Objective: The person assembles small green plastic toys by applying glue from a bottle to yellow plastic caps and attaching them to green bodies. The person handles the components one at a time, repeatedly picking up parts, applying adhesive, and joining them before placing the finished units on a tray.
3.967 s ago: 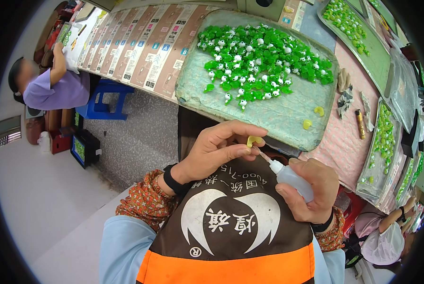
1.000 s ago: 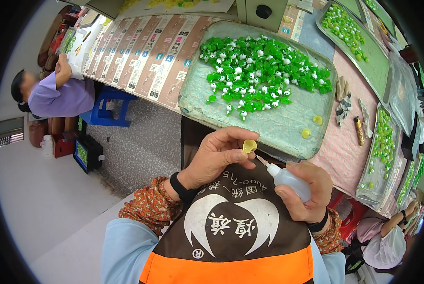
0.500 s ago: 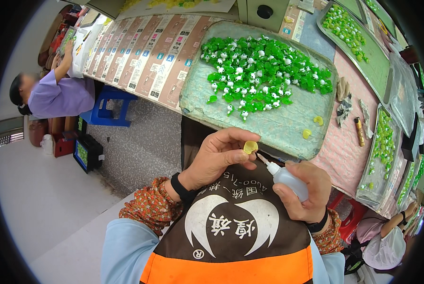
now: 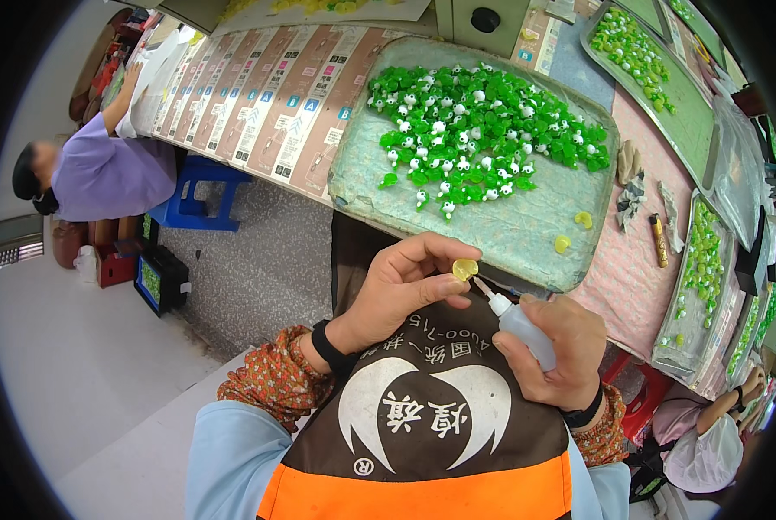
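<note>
Between the thumb and fingers of my left hand (image 4: 409,284) is a small translucent yellow plastic piece (image 4: 465,269), held just off the near edge of the tray. My right hand (image 4: 565,347) grips a white squeeze bottle (image 4: 525,334) with a narrow tip. That tip points up and left, close against the yellow piece; whether it touches cannot be made out. Beyond my hands lies a large tray (image 4: 370,204) with a heap of small green and white figures (image 4: 483,121). Two loose yellow pieces (image 4: 562,244) rest in its near right corner.
Right of the tray are crumpled scraps (image 4: 629,195) and a yellow-black tube (image 4: 658,241). More trays of green pieces (image 4: 700,277) stand further right. A person in purple (image 4: 115,178) works at the far left by a blue stool (image 4: 201,198); another person (image 4: 708,433) sits lower right.
The yellow piece has turned a little in my left fingers and moved slightly right. My right hand with the bottle has shifted slightly left. The person in purple has reached further forward.
</note>
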`<state>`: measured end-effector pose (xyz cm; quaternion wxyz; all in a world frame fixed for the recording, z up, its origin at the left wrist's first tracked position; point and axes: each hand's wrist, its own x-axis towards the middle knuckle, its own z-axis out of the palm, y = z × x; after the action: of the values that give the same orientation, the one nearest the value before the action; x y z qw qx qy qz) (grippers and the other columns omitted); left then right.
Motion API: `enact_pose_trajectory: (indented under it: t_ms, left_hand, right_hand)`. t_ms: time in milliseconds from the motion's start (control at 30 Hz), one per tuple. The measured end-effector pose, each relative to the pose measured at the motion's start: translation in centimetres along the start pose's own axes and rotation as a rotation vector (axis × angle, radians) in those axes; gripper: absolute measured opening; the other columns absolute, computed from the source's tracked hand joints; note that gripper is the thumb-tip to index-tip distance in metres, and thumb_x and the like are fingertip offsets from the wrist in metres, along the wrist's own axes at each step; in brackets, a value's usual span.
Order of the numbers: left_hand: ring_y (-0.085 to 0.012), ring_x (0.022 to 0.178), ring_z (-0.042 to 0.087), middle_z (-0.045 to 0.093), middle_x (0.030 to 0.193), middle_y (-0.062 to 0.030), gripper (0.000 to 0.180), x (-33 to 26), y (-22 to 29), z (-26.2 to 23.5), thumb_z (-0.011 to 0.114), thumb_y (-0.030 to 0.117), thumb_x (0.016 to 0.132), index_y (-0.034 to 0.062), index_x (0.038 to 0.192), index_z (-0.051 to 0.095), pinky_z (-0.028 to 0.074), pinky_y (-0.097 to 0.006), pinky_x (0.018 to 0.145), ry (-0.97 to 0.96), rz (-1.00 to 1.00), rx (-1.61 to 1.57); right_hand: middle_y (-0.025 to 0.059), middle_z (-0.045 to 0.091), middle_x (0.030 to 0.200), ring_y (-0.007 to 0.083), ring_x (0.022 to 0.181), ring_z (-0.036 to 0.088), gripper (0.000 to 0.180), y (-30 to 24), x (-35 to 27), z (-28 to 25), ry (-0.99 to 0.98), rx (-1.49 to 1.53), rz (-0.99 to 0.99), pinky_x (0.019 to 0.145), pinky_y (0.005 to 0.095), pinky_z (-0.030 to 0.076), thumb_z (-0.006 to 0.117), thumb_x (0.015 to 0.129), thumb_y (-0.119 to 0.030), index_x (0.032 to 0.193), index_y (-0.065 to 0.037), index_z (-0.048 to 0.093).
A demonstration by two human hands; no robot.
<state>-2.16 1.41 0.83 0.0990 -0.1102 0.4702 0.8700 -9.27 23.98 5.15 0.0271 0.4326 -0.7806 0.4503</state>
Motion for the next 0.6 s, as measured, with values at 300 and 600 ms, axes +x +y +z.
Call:
enact_pose_trajectory:
  t_ms: [300, 600]
  left_hand:
    - [-0.0168, 0.099, 0.067, 0.063, 0.115, -0.0105, 0.032, 0.0, 0.3, 0.1, 0.064, 0.001, 0.095, -0.0028, 0.126, 0.059, 0.061, -0.032, 0.086, 0.029, -0.055, 0.041]
    - [-0.012, 0.104, 0.061, 0.061, 0.118, -0.0078, 0.034, -0.1, 0.8, 0.3, 0.064, -0.001, 0.095, -0.0017, 0.129, 0.06, 0.058, -0.026, 0.086, 0.032, -0.017, 0.282]
  right_hand:
    - [0.0103, 0.065, 0.077, 0.027, 0.056, 0.058, 0.046, -0.4, -0.1, -0.7, -0.033, -0.074, 0.067, 0.05, 0.0363, 0.043, 0.087, 0.073, -0.019, 0.108, 0.0, 0.065]
    - [0.0094, 0.061, 0.117, 0.0167, 0.096, 0.062, 0.05, 3.2, -2.8, -1.6, 0.499, 0.427, 0.572, 0.086, 0.03, 0.051, 0.079, 0.086, -0.019, 0.125, 0.001, 0.055]
